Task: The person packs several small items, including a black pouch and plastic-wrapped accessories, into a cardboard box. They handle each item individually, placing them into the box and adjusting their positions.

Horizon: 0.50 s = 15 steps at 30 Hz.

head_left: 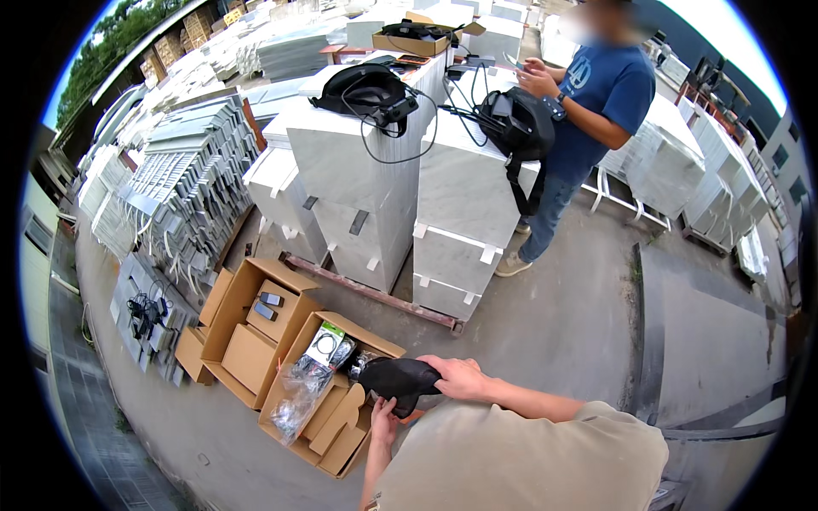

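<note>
Above the near open cardboard box (336, 417), a black pouch (399, 379) lies long-axis left to right, right hand (460, 376) fingers closed over its right end, left hand (383, 419) fingers cupping underneath.

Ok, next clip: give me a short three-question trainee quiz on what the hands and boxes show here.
1. True or false: both hands touch the black pouch.
2. Which hand grips the pouch from above? A) right hand B) left hand
3. Fill in: the pouch is held over an open ____ box.

Key: 1 true. 2 A. 3 cardboard.
</note>
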{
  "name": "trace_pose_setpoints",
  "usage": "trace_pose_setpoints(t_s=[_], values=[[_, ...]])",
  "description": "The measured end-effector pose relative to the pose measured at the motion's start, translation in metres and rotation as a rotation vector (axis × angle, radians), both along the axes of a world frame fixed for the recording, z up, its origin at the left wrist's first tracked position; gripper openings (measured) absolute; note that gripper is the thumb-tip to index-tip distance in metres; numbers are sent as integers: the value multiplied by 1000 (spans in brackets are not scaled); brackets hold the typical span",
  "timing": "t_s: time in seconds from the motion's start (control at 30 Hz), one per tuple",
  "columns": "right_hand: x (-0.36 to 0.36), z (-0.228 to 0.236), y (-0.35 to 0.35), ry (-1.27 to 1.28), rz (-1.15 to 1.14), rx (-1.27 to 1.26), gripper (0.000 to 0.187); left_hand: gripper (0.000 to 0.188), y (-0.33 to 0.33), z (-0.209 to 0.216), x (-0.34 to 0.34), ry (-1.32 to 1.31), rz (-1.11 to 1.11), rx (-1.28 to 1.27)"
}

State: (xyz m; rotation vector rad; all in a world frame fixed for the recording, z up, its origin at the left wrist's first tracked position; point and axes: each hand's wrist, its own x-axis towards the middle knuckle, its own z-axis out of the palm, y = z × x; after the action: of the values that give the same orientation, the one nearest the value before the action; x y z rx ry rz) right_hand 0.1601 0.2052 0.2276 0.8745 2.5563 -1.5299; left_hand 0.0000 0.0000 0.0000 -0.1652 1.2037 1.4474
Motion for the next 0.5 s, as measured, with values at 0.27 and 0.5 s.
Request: trace_pose_setpoints(t_s=[0.27,0.5], values=[[70,-36,85,169,94,-218,58,71,99,9,92,257,83,-176],[109,-32,127,191,113,-375,53,83,146,-27,129,454,-135,2]])
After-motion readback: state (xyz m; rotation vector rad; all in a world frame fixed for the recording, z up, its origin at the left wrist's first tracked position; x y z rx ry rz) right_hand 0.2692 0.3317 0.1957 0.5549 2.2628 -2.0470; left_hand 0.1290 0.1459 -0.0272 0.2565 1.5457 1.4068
